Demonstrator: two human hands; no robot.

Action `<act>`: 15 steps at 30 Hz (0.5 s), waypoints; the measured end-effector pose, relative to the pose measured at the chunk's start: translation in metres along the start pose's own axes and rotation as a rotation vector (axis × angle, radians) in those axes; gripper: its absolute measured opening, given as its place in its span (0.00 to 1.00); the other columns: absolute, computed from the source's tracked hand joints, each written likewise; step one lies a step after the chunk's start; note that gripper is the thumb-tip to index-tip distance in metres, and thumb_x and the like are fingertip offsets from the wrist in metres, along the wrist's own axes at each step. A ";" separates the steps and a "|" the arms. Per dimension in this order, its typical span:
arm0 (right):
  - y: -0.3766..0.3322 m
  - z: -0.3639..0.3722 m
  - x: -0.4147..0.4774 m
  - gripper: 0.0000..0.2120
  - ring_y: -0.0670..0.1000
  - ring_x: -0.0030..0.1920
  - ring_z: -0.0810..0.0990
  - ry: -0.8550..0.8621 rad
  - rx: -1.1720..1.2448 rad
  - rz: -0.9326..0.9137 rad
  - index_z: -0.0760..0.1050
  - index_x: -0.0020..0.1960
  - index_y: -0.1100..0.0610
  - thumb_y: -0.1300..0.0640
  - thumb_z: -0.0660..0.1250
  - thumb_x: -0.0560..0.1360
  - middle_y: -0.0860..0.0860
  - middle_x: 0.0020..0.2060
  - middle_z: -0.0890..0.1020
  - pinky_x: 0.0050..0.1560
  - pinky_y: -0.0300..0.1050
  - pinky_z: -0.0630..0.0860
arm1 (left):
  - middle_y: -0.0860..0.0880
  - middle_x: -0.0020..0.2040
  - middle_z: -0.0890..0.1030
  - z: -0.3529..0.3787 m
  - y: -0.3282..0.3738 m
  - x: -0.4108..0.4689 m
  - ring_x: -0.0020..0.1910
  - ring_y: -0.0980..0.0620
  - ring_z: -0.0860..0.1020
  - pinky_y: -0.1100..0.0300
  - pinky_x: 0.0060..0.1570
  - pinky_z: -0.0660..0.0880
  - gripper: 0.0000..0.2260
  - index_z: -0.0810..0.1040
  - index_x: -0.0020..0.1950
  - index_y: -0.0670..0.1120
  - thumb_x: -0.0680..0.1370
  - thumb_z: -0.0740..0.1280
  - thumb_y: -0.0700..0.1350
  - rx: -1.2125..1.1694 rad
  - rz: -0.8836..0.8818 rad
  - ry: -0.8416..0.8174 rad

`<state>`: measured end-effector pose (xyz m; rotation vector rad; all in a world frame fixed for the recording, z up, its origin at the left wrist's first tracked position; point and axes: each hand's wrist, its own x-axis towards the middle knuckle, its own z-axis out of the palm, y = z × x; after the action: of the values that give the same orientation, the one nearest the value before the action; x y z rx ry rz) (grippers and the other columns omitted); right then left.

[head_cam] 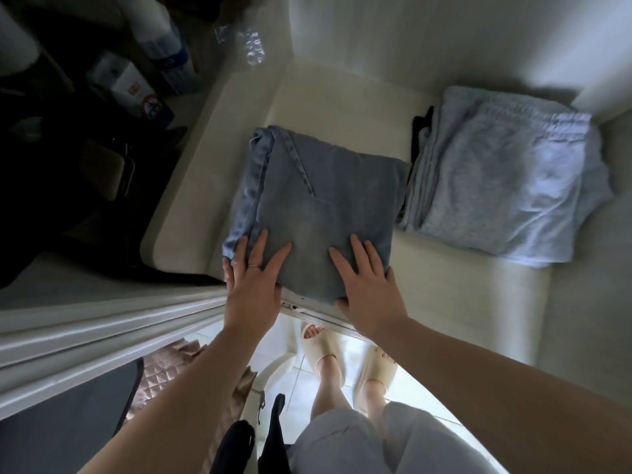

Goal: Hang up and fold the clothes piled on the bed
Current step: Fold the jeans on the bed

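Far left, it's dim: a white roll (13,46), a plastic bottle (164,39) and a small box (133,87) sit among dark clutter that can't be made out. Below them runs a white ribbed frame (85,336), and a quilted brownish fabric (160,371) lies low on the floor side.

Now the left hand (253,285): fingers straight and spread, palm flat on the near left corner of the folded jeans (318,196), with a thin ring (253,266) on one finger. The thumb sits at the near edge. It's a press, not a grasp.

The jeans are centre stage, a neat light-blue square lying flat on the cream shelf (342,107), their near edge right at the shelf's front lip.

The right hand (367,285) mirrors the left on the near right corner. Its fingers are extended and fanned over the denim, palm down and thumb at the front fold, with nothing clutched.

Below, between the forearms, two feet in cream slides (325,350) stand on pale tiles.

To the right, just beside the jeans on the same shelf, is a folded stack of grey sweatpants (496,186), waistband at the far side. A black garment (419,131) peeks out at the stack's left edge, between it and the denim.
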<state>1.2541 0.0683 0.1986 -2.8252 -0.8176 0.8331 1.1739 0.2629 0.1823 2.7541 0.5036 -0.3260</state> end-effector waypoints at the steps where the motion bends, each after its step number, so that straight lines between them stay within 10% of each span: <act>1: 0.004 -0.004 0.007 0.40 0.57 0.81 0.43 0.014 0.005 0.007 0.47 0.81 0.43 0.47 0.66 0.77 0.52 0.81 0.40 0.74 0.63 0.61 | 0.49 0.82 0.52 -0.002 0.004 0.010 0.81 0.39 0.47 0.30 0.75 0.49 0.33 0.63 0.78 0.60 0.76 0.69 0.40 0.004 0.014 0.009; 15: 0.067 -0.090 0.143 0.38 0.58 0.81 0.44 0.126 -0.018 0.116 0.45 0.81 0.44 0.45 0.65 0.80 0.52 0.81 0.43 0.74 0.65 0.58 | 0.48 0.82 0.55 -0.029 0.057 0.185 0.80 0.40 0.49 0.37 0.76 0.53 0.29 0.67 0.76 0.58 0.77 0.66 0.38 0.001 0.051 0.164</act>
<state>1.4344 0.0907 0.1915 -2.9292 -0.6535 0.6560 1.3691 0.2788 0.1731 2.8029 0.4729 -0.0890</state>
